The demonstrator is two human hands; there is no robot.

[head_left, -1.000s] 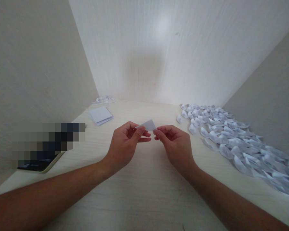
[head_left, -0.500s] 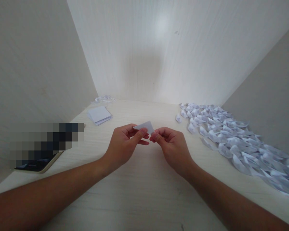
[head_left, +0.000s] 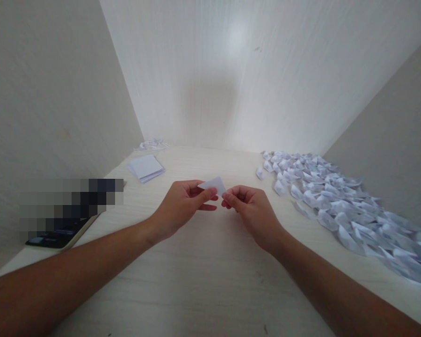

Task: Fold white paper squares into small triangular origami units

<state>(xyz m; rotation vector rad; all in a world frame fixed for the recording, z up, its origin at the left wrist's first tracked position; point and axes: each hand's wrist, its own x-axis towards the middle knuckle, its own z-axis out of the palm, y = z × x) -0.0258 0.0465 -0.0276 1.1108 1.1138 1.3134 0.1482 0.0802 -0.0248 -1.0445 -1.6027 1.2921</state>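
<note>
A small folded piece of white paper (head_left: 214, 184) is held in the air above the pale wooden table (head_left: 210, 262), at the middle of the view. My left hand (head_left: 182, 206) pinches its left side between thumb and fingers. My right hand (head_left: 252, 210) pinches its right corner, fingers curled. Both forearms reach in from the bottom corners.
A long heap of several folded white paper pieces (head_left: 337, 201) covers the table's right side. A small stack of white square sheets (head_left: 146, 167) lies at the back left, with paper scraps (head_left: 152, 145) behind it. A dark phone (head_left: 58, 234) lies at the left. Walls close three sides.
The paper piece has been folded smaller and both hands have drawn slightly closer together. The view has shifted a little.
</note>
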